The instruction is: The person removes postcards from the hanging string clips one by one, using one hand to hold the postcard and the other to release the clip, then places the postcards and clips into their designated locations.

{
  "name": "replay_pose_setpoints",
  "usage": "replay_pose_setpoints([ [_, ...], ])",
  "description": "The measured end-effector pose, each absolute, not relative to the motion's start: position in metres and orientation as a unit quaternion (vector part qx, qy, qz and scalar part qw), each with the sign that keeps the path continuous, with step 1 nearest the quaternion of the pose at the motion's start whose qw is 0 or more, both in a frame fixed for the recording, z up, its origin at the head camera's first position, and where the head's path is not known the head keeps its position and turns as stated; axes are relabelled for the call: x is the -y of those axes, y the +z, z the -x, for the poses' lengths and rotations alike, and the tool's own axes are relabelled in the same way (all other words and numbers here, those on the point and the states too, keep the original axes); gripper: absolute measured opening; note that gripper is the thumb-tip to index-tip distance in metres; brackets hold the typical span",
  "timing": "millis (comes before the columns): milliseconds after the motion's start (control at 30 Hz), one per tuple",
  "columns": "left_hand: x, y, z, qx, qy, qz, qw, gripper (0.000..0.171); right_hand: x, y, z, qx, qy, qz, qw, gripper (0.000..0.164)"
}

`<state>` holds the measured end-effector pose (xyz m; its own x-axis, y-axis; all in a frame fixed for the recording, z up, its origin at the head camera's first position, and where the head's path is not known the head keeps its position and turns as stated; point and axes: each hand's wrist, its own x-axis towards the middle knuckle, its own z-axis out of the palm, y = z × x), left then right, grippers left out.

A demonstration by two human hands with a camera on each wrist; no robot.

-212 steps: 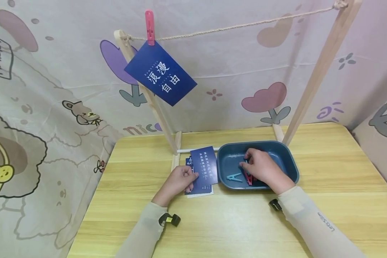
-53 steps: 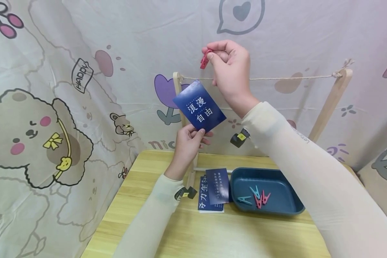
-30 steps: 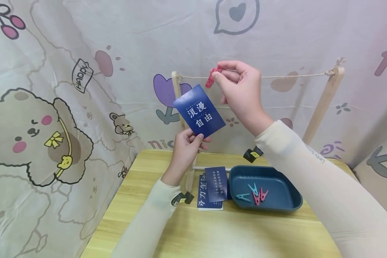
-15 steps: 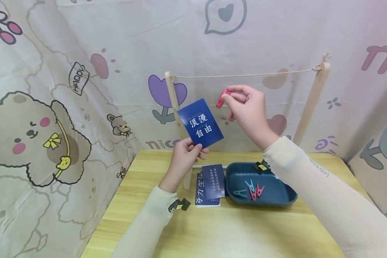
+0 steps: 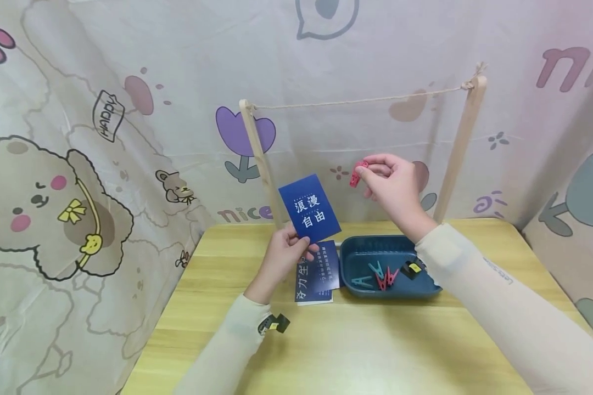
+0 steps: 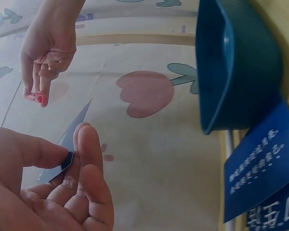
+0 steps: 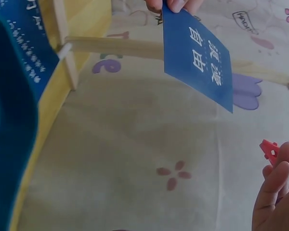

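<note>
My left hand (image 5: pixel 287 253) pinches a blue card (image 5: pixel 310 211) with white characters by its lower edge, between thumb and fingers. The card is tilted and held in the air in front of the frame's left post. My right hand (image 5: pixel 392 184) pinches a red clothespin (image 5: pixel 358 173) up and to the right of the card, apart from it. In the right wrist view the clothespin (image 6: pixel 35 97) is absent from the card's edge, with backdrop between them. A rope (image 5: pixel 356 102) runs between the two posts, above both hands, with nothing hanging on it.
A dark blue basin (image 5: pixel 390 293) on the table (image 5: pixel 375 351) holds several teal and red clothespins (image 5: pixel 381 278). To its left lie overlapping blue cards (image 5: pixel 321 274). Wooden posts (image 5: pixel 462 148) carry the rope, and a printed cloth (image 5: pixel 178 71) hangs behind.
Earlier the card hung on the rope from the red clothespin. Now both are off it, one in each hand. Over the last second both hands have come down and away from the rope.
</note>
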<state>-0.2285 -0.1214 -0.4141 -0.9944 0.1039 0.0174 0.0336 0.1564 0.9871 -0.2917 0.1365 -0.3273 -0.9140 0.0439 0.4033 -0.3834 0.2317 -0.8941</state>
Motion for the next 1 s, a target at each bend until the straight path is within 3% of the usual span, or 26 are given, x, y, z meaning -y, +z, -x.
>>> replay_pose_setpoints([
  [500,0.118,-0.452,0.224,-0.776,0.625,-0.009,0.083,0.027,-0.163,-0.379,0.285,0.790,0.596,-0.068,0.127,0.032],
  [800,0.127,-0.479,0.229,-0.799,0.593,0.002,0.096,0.021,-0.182,-0.410,0.285,0.868,0.479,-0.078,0.104,0.025],
  [1000,0.130,-0.494,0.232,-0.804,0.581,0.014,0.125,0.017,-0.196,-0.427,0.286,0.908,0.411,-0.071,0.035,0.027],
])
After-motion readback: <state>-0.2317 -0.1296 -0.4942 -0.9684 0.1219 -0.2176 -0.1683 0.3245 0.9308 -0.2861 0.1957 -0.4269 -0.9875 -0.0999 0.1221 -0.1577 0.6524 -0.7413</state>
